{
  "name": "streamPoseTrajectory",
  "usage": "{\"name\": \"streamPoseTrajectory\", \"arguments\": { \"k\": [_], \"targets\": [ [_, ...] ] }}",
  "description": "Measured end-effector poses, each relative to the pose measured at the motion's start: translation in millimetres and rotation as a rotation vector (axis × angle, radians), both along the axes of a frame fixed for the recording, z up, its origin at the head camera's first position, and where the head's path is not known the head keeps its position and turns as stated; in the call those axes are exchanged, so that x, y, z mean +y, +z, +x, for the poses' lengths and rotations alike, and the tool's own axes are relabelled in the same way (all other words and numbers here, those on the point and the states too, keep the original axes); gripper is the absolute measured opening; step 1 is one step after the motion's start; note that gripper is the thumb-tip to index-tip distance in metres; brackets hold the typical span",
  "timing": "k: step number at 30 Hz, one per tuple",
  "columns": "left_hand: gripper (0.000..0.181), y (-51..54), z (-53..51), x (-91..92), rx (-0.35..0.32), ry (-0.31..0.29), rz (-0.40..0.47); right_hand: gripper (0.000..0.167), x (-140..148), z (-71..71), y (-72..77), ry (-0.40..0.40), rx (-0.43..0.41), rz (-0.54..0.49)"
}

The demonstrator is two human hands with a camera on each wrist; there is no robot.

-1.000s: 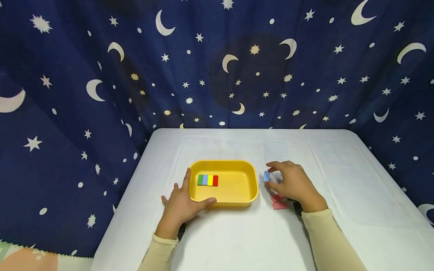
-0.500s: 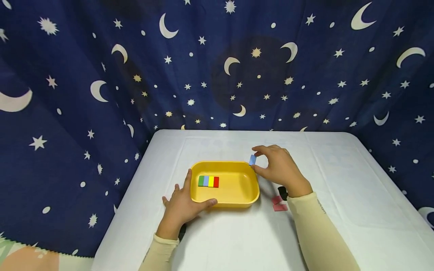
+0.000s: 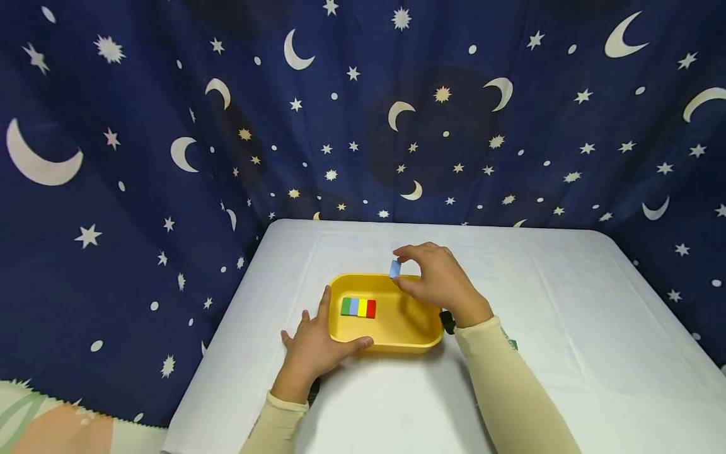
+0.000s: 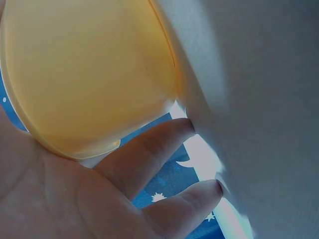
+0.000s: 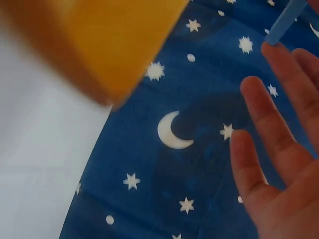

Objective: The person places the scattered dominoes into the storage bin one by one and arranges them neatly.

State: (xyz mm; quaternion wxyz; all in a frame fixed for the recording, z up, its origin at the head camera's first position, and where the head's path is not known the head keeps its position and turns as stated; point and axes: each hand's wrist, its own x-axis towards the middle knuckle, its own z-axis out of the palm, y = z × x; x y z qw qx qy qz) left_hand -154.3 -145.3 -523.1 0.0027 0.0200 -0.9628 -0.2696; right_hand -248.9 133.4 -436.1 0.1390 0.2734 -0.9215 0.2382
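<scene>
Tile, light blue and thin, is held up at 12 o'clock on the yellow tray, overlapping its far rim in the head view; the right hand grasps it, thumb at the lower end, a fingertip at the upper; it looks light, stiff and smooth, perhaps apt to slip if pinched off-centre yet unlikely to break, and a gentle hold on the two ends should serve best; the tray seems rigid, light plastic, likely to slide if bumped and best steadied at its rim; there the left hand, at 8 o'clock, is unclenched, fingers spread against the wall, thumb over the near edge; inside, at 9 o'clock, green, blue, yellow and red tiles lie side by side; no brand or label can be read on tiles or tray; right sleeve, at 4 o'clock, bears a dark mark too small to read; beyond it peeks a green item, mostly hidden; white table lies beneath, moon-and-star curtain behind at 12 o'clock.
</scene>
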Motion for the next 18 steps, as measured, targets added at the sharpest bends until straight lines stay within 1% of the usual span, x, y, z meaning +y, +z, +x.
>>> {"name": "streamPoseTrajectory", "arguments": {
  "k": [3, 10, 18],
  "targets": [
    [0.145, -0.2, 0.7, -0.4, 0.001, 0.007, 0.004, 0.047, -10, -4.3, -3.3, 0.017, 0.004, 0.006],
    [0.145, 2.7, 1.7, 1.8, -0.011, 0.012, 0.008, 0.045, -24, -8.8, -10.2, 0.07, 0.004, -0.017],
    [0.145, 0.4, -0.7, 0.7, -0.01, 0.015, -0.003, 0.043, -36, -13.9, -23.2, 0.109, -0.031, -0.008]
  ]
}}
